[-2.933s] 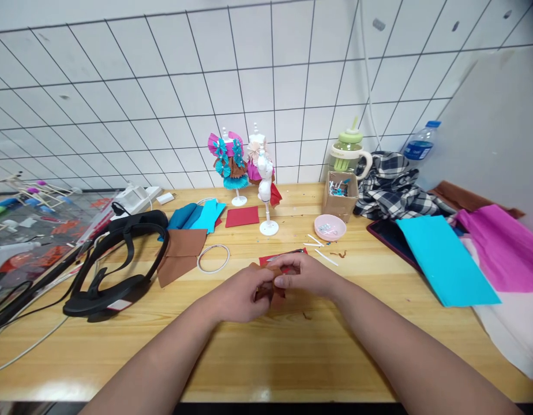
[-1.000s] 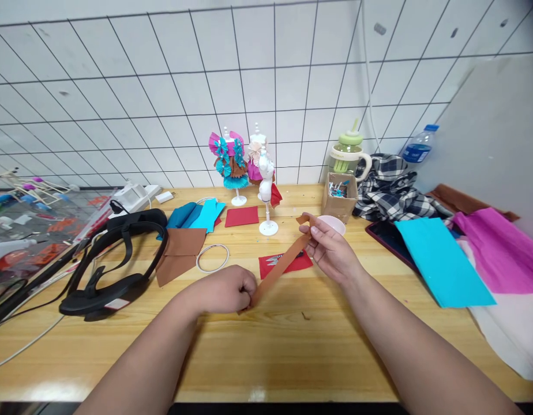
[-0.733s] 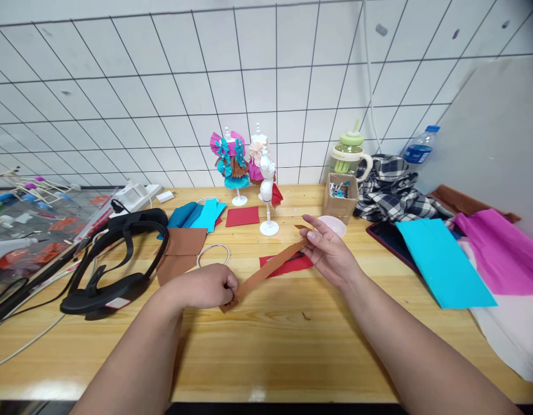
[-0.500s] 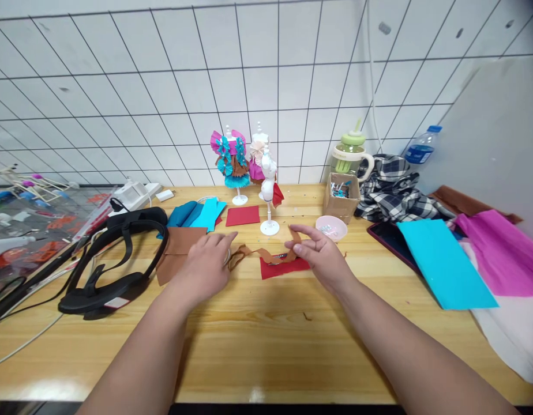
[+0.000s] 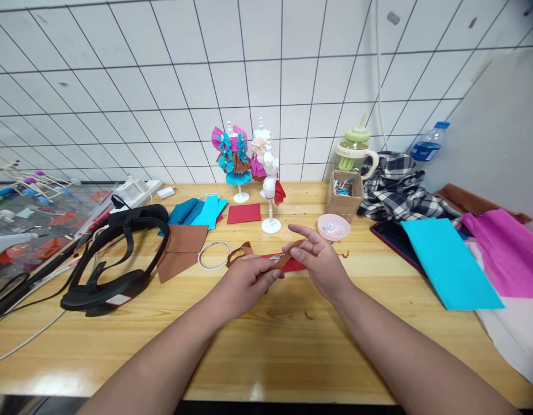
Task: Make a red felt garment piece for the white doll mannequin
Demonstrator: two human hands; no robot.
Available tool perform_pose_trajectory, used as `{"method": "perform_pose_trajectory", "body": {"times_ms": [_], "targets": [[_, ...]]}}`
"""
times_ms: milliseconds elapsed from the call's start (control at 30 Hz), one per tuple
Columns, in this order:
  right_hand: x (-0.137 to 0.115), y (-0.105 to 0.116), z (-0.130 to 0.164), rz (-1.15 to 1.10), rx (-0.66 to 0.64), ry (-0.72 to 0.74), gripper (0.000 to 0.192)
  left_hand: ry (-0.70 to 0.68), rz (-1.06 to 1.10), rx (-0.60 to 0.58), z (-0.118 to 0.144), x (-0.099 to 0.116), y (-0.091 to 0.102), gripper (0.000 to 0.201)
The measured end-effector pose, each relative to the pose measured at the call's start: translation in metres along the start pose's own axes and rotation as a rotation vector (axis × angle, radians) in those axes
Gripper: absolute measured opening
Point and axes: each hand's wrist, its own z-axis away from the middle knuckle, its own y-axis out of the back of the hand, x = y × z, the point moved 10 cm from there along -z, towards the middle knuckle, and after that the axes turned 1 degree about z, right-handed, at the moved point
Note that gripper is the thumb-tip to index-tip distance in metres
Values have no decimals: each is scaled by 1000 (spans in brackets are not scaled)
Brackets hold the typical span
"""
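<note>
A brown crepe paper strip (image 5: 284,262) stretches between my two hands over the table. My left hand (image 5: 249,281) pinches its near end between thumb and fingers. The thumb and fingers of my right hand (image 5: 321,262) are closed on its other end, with the index finger stretched out. Beneath the strip lies a red paper piece (image 5: 296,266), partly covered. A small metal tool (image 5: 275,257) rests there, its kind hard to make out. More brown paper (image 5: 240,252) curls beyond my left hand. To its left is a white ring (image 5: 214,242), perhaps a tape roll.
Three small dress forms (image 5: 270,187) stand at the back, two with paper dresses. A pink dish (image 5: 334,235) and a cardboard box (image 5: 345,202) are right of them. A black headset (image 5: 106,291) and brown sheets (image 5: 184,239) lie left, a blue sheet (image 5: 450,265) right.
My left hand has moved right from beside the white ring and taken hold of the brown strip. The ring now shows fully. My right hand keeps its hold on the strip.
</note>
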Motion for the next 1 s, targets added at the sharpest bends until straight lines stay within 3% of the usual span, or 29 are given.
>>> {"method": "perform_pose_trajectory", "body": {"times_ms": [100,233,300,367,467,600,733,833,900,967,1000], "targets": [[0,11,-5,16,61,10,52,79,109,-65,1,-6,-4,33],[4,29,-14,120,128,14,49,142,175,-51,-2,-15,2,36],[2,41,-19,355,149,40,43,181,240,-26,-5,-24,8,37],[-4,48,-21,770,157,110,27,218,335,13,-7,-36,14,36],[2,36,-21,1305,-3,189,21,248,485,48,-9,-49,21,36],[13,23,-17,1522,-115,223,25,258,612,86,-9,-53,25,43],[4,22,-18,1407,-39,243,28,221,632,57,-10,-48,19,48],[-6,20,-15,983,-57,191,41,179,588,-68,-7,-41,4,51],[-8,3,-9,650,-245,132,53,144,540,-192,-3,-36,-9,45],[-11,-22,4,586,-484,130,67,110,494,-313,3,-30,-20,36],[-9,-30,10,610,-567,106,63,95,476,-371,5,-27,-24,33]]}}
